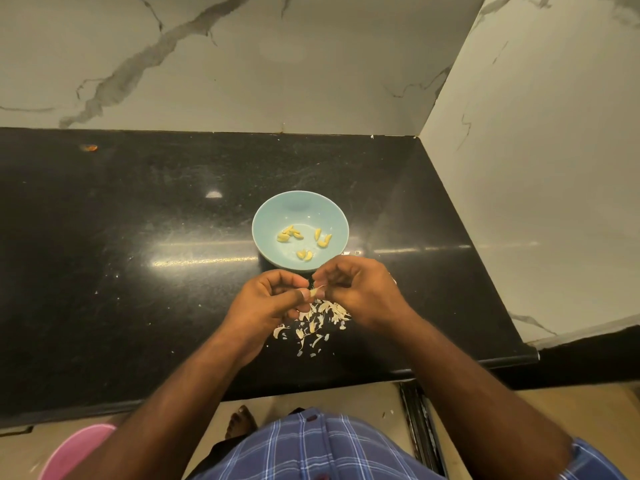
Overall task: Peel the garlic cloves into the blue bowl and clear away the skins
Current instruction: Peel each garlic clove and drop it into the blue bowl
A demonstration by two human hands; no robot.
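Head view: left hand (273,296) and right hand (353,289) pinch one garlic clove (316,292) between them, just before the blue bowl (268,216). Several peeled cloves (304,255) lie inside. Skins (320,320) litter the bench (138,237) below the hands; clearing not yet done.

cloves (303,241) in bowl (268,216), skins (318,323) before it

Nothing here can be read: no words, labels, brand marks or numbers show on the blue bowl (300,216) or the tabletop (138,220) around it
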